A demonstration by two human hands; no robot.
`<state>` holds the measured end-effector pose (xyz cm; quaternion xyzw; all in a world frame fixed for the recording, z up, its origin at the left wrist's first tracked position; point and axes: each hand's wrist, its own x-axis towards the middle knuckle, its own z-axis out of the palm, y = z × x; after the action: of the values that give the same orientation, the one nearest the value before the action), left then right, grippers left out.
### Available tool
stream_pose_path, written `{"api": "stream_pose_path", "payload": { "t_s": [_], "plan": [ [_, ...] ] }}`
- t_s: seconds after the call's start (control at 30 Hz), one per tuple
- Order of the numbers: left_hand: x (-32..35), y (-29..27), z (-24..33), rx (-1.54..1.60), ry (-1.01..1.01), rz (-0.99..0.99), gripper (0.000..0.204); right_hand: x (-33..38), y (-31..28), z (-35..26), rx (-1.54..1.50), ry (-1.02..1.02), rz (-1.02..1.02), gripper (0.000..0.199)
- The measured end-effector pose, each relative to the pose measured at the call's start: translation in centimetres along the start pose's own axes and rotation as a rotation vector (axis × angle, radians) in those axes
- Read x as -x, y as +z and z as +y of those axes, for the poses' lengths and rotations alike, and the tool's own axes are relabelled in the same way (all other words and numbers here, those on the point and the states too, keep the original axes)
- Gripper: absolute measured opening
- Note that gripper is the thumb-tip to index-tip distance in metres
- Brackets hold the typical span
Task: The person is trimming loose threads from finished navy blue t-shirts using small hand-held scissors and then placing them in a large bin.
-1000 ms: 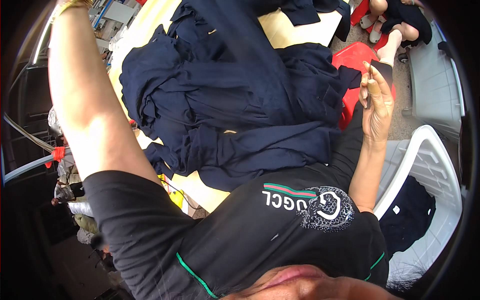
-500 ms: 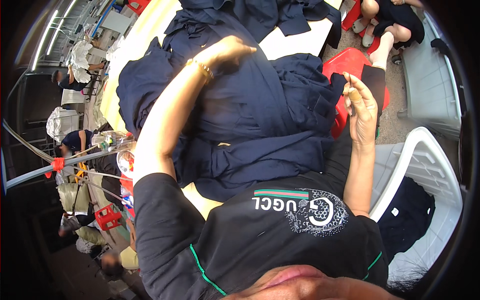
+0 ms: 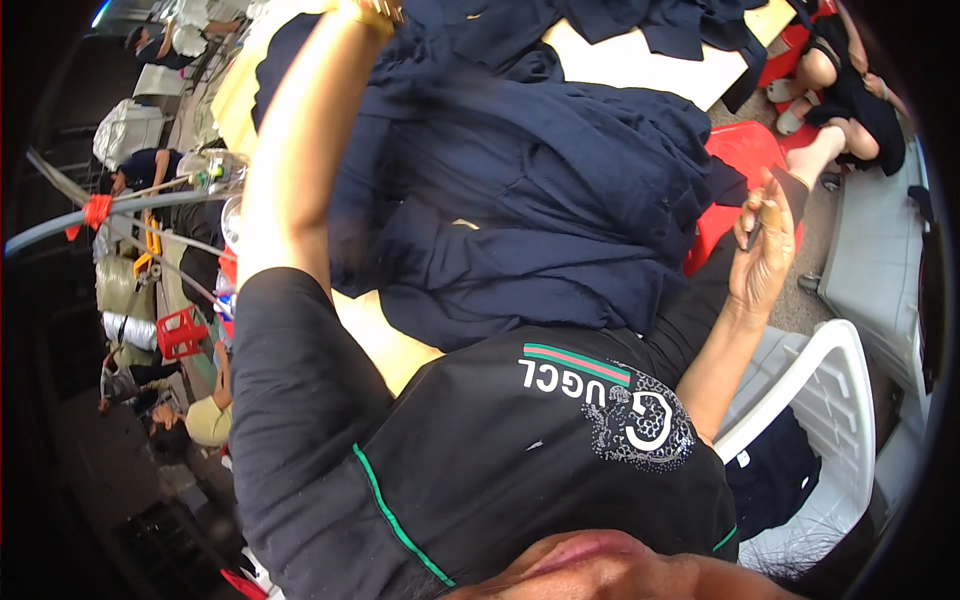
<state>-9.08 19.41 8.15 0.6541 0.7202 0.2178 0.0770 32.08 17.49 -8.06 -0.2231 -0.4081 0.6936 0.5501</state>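
Note:
A heap of dark navy garments [image 3: 500,190] is spread over the pale table [image 3: 640,62] in front of me. My left forearm [image 3: 300,150] reaches across the left part of the heap, with a bracelet [image 3: 375,10] at the wrist. The left hand itself is cut off by the top edge. To the right of the heap my right hand [image 3: 765,255] is raised with the palm up and the fingers curled. A small thin dark tool [image 3: 750,240] sits in its fingers; its kind does not show clearly. A tan wrap covers one of its digits.
A red plastic stool [image 3: 735,150] stands right of the heap. At my right is a white plastic basket [image 3: 850,400] holding dark cloth [image 3: 775,480]. A grey bin [image 3: 875,250] lies beyond it. Another person [image 3: 855,110] sits far right; several work at left, past a pole [image 3: 150,200].
My left hand has swept up and away over the garments, out of the picture. My right hand has curled its fingers more around the small tool. The whole view has shifted a little.

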Motion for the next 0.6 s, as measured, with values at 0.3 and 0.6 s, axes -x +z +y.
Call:
{"api": "stream_pose_path", "payload": {
  "t_s": [0.3,0.6],
  "plan": [
    [14.8,8.6,-0.9,-0.103,0.43,-0.11,0.034,-0.1,-0.4,-0.3,0.04,0.029,0.036,0.048],
    [16.3,-0.1,0.0,0.26,0.113,0.657,0.025,0.0,-0.2,-1.5,-0.003,-0.054,0.028,0.041]
  ]
}}
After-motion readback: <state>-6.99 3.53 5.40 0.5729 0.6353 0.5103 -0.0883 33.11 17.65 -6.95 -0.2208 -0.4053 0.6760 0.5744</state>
